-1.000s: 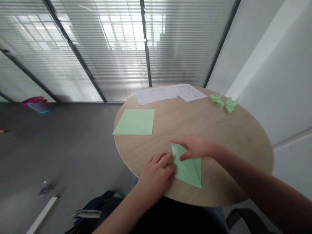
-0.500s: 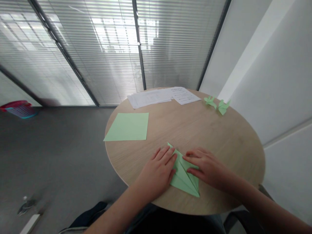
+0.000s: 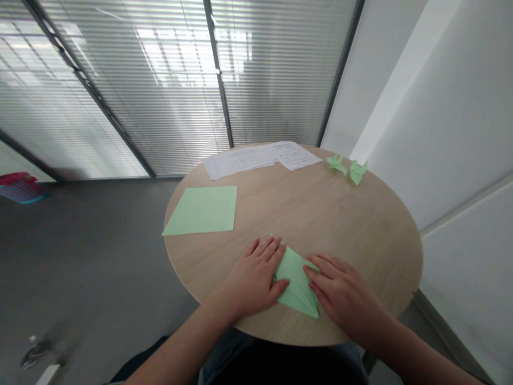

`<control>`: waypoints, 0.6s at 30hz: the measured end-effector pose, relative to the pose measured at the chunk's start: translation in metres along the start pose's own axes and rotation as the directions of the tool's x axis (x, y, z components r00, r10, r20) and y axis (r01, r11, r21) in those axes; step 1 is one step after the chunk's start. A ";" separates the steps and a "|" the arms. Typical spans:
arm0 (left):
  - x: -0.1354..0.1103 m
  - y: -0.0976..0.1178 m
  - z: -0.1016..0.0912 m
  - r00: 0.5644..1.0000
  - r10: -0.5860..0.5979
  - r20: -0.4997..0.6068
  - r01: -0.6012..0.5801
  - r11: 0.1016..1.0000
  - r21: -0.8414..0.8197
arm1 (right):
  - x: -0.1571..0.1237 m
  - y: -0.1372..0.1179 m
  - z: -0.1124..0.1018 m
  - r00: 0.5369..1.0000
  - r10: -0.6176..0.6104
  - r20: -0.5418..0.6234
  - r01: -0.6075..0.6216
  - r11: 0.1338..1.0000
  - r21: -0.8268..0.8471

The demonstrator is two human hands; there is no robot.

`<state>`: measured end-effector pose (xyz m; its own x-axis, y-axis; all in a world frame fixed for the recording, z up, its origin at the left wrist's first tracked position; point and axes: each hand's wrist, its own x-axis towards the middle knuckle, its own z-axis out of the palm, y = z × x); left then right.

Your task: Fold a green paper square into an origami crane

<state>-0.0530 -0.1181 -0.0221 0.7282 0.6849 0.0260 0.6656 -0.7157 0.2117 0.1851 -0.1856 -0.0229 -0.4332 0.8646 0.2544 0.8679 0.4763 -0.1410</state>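
A folded piece of green paper (image 3: 294, 275) lies near the front edge of the round wooden table, one pointed corner toward me. My left hand (image 3: 258, 275) rests flat on its left side, fingers stretched out and thumb apart. On its right side lies my right hand (image 3: 334, 286), fingers extended with the tips pressing on the paper's right edge. Both palms face down, and neither hand grasps anything. Part of the paper is hidden under the fingers.
A flat green sheet (image 3: 202, 209) lies at the table's left edge. White printed papers (image 3: 244, 160) are spread at the back. Two small folded green paper figures (image 3: 337, 163) stand at the back right. Beyond the wooden table (image 3: 296, 214), a red and blue basket (image 3: 22, 187) sits on the floor.
My right hand has shifted outward and flattened along the paper's right edge. More of the paper's middle shows between my hands. The whole view has moved slightly.
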 end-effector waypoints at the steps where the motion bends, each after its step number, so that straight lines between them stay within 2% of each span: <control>1: 0.001 0.002 0.000 1.000 -0.007 0.000 0.007 1.000 -0.001 | -0.004 -0.003 0.000 1.000 -0.007 -0.005 0.007 1.000 -0.009; 7: 0.011 0.020 -0.009 0.994 -0.105 0.043 0.104 0.994 0.013 | -0.022 -0.014 -0.008 0.999 -0.051 0.013 0.050 0.999 0.008; 11: 0.017 0.031 -0.016 0.988 -0.131 0.082 0.129 0.991 0.027 | -0.031 -0.017 -0.016 0.997 -0.068 0.026 0.067 0.996 0.056; 18: 0.022 0.037 -0.022 0.976 -0.163 0.143 0.157 0.986 0.054 | -0.044 -0.024 -0.023 0.996 -0.079 0.038 0.075 0.993 0.096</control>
<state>-0.0160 -0.1262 0.0073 0.6255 0.7659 -0.1489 0.7796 -0.6056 0.1596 0.1890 -0.2391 -0.0091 -0.5093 0.8296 0.2287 0.8055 0.5531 -0.2126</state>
